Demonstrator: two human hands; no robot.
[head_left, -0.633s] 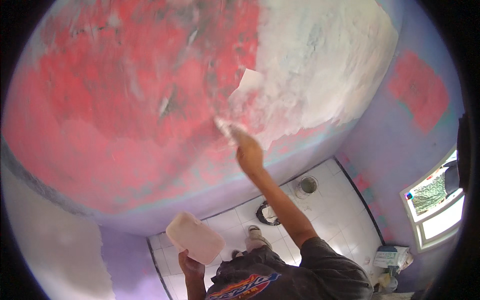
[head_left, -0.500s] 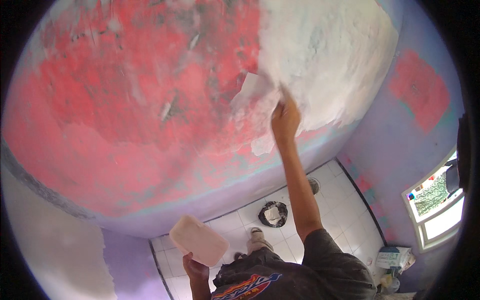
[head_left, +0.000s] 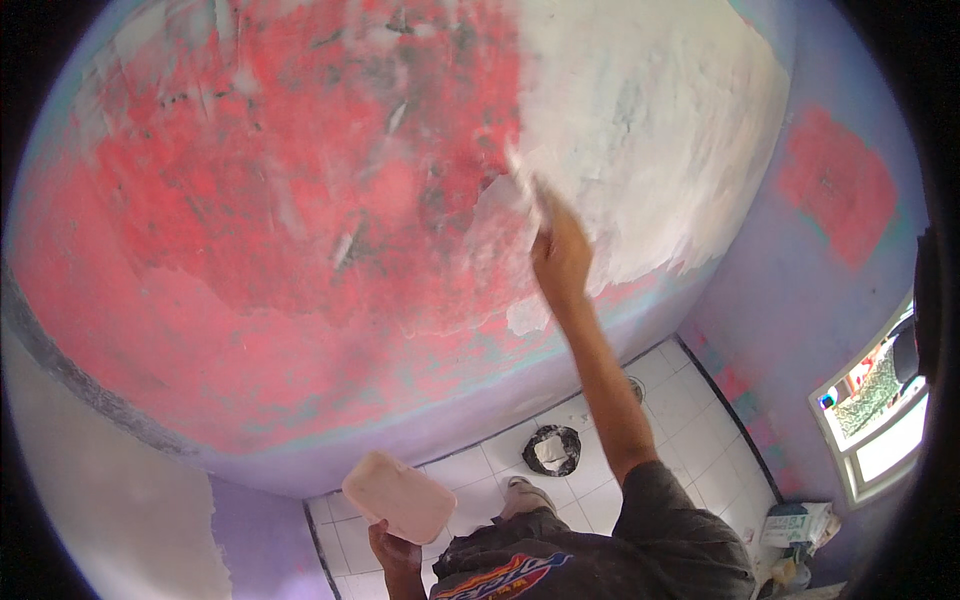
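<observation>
My right hand (head_left: 560, 247) is closed round a whitish, motion-blurred putty knife (head_left: 527, 182), raised against the wall (head_left: 270, 180) where patchy red and pink paint meets a pale, smeared coat of filler (head_left: 660, 130). A thin pale patch lies just left of the knife. Low at the bottom left, my left hand (head_left: 390, 548) grips the lower left edge of a pale rectangular plastic board (head_left: 398, 495), held out over the floor with its broad face up.
Below lies a white tiled floor (head_left: 680, 425) with a black bag of white powder or paste (head_left: 550, 450) and a bucket (head_left: 636, 389) partly behind my arm. The purple right wall (head_left: 760, 310) has a window (head_left: 865, 400); bags and containers (head_left: 798, 535) sit beneath it.
My right hand with the knife has swept up and right from lower on the red area. The board in my left hand sits slightly lower in the picture, as does the room.
</observation>
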